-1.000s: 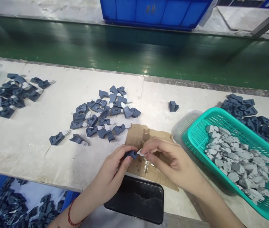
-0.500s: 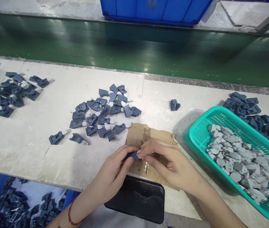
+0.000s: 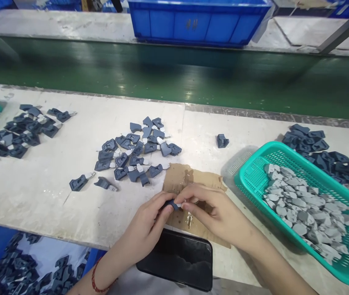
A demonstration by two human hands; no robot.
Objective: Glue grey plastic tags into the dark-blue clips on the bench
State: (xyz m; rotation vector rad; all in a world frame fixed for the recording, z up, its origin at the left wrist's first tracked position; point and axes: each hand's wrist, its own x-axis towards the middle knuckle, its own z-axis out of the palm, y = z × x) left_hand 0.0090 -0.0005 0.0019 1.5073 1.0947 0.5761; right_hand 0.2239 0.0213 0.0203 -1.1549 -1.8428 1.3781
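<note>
My left hand is closed round a dark blue-grey plastic part, pinched between thumb and fingers. Against its right end, my right hand pinches a small light grey plastic piece, mostly hidden by the fingertips. Both hands are over a stained piece of brown cardboard. Just below them lies a black phone. Beyond the left hand, several dark parts with light grey ends are spread in a loose heap. A green basket of light grey pieces stands right of my right hand.
More dark parts are heaped at the left, and others behind the basket. One dark part stands alone. A blue bin of dark parts sits below the table edge. Behind runs a green belt, with a blue crate past it.
The camera view has tilted up slightly, so the scene sits lower. Both hands keep their hold, and the right fingertips now cover more of the light grey piece against the dark part.
</note>
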